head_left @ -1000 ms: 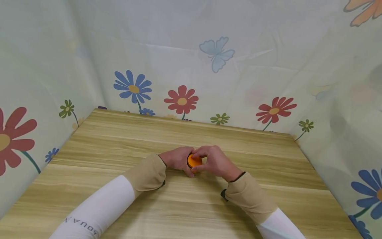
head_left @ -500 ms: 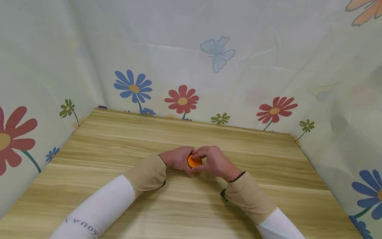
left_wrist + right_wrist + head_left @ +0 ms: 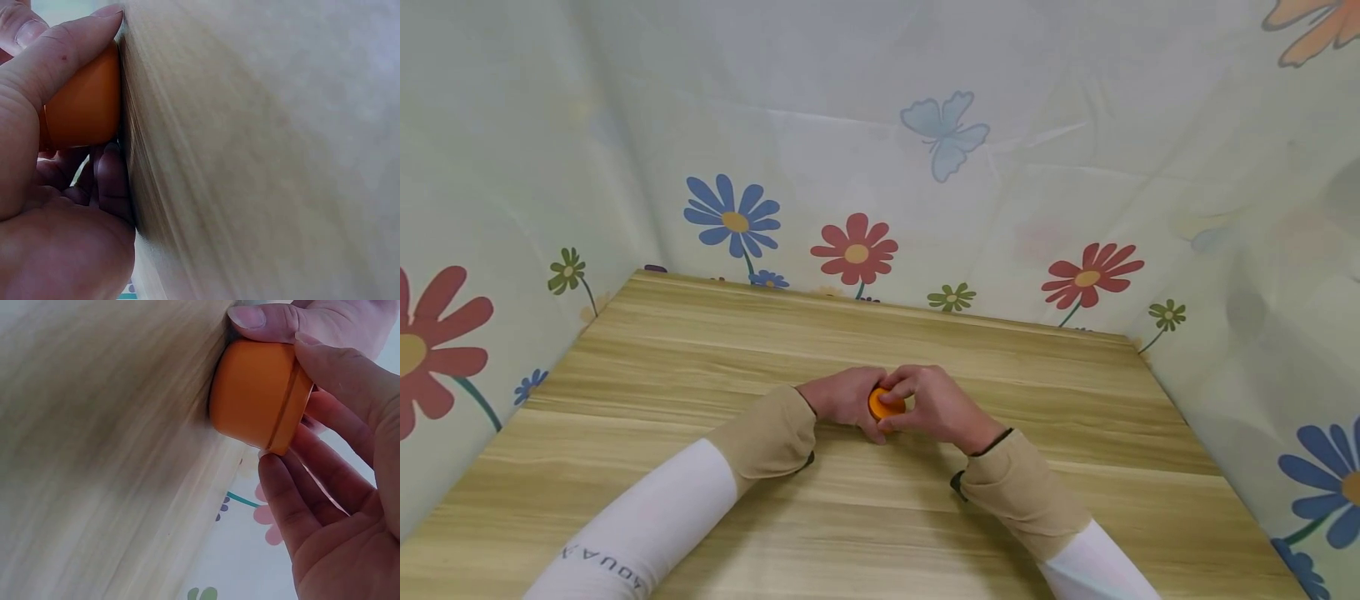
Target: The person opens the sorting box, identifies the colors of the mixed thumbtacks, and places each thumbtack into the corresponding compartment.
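Note:
A small round orange jar (image 3: 883,408) stands on the wooden table between both hands, near the middle of the head view. My left hand (image 3: 848,397) grips its lower body from the left, with the thumb along the near side and the other fingers behind. From the right, my right hand (image 3: 938,408) pinches the top rim between thumb and fingers. A seam in the right wrist view sets a shallow lid (image 3: 292,412) apart from the jar's body (image 3: 250,390). In the left wrist view the orange body (image 3: 84,103) sits with its base at the table, partly covered by the thumb.
The wood-grain table (image 3: 820,533) stretches out around the hands. A pale curtain (image 3: 820,150) printed with flowers and a butterfly hangs along the back and both sides, meeting the table's edges.
Both arms and the jar stay nearly in place. The right hand's fingers on the top have shifted slightly, and the head view has moved a little.

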### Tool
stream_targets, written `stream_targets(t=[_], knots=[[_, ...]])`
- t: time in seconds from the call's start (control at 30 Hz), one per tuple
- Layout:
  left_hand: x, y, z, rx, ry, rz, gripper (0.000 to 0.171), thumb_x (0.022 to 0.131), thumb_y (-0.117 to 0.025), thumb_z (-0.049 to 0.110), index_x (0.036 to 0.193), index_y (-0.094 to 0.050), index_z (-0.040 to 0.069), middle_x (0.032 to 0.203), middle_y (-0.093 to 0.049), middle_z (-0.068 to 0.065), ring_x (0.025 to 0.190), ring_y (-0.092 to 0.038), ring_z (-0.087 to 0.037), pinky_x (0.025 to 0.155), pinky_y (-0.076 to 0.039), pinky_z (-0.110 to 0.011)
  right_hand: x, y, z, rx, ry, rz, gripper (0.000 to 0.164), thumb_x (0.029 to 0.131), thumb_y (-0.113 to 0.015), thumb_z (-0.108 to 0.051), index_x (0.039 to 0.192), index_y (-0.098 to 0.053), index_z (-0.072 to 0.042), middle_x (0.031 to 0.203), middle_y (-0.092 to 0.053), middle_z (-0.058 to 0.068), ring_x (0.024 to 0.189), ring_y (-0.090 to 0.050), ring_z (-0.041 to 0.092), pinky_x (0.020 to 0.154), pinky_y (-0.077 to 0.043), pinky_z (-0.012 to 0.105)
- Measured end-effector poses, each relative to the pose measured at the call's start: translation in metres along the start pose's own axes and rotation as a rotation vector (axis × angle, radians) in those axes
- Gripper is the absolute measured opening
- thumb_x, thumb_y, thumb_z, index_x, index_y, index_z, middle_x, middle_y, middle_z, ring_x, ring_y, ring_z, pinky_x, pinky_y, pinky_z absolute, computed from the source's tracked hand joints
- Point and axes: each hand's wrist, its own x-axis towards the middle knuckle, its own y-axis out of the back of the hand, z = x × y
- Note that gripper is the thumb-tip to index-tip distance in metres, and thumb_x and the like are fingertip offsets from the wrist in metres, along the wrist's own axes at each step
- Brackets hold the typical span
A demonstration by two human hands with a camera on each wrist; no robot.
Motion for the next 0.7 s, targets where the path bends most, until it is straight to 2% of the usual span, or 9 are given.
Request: stream_targets(t=[0.33, 0.7], knots=[[0.0000, 0.0001, 0.0001, -0.017, -0.009, 0.003, 0.057, 0.061, -0.090, 0.026, 0.103, -0.053, 0.013, 0.091, -0.054, 0.006, 0.078, -0.051, -0.010, 0.073, -0.044, -0.022, 0.0027, 0.0036, -0.0026, -0.015, -0.002, -0.054, 0.027, 0.069, -0.084, -0.023, 0.091, -0.074, -0.011, 0.099, -0.060, 0.003, 0.089, -0.055, 0.013, 0.079, -0.047, 0.027], [-0.0015, 0.0013, 0.0020, -0.013, 0.001, -0.001, 0.058, 0.062, -0.089, 0.025, 0.105, -0.052, 0.012, 0.093, -0.054, 0.006, 0.080, -0.051, -0.009, 0.075, -0.043, -0.022, 0.0044, 0.0047, -0.0048, -0.020, -0.022, -0.072, 0.026, 0.070, -0.084, -0.023, 0.090, -0.074, -0.011, 0.100, -0.060, 0.003, 0.090, -0.054, 0.013, 0.078, -0.047, 0.026]])
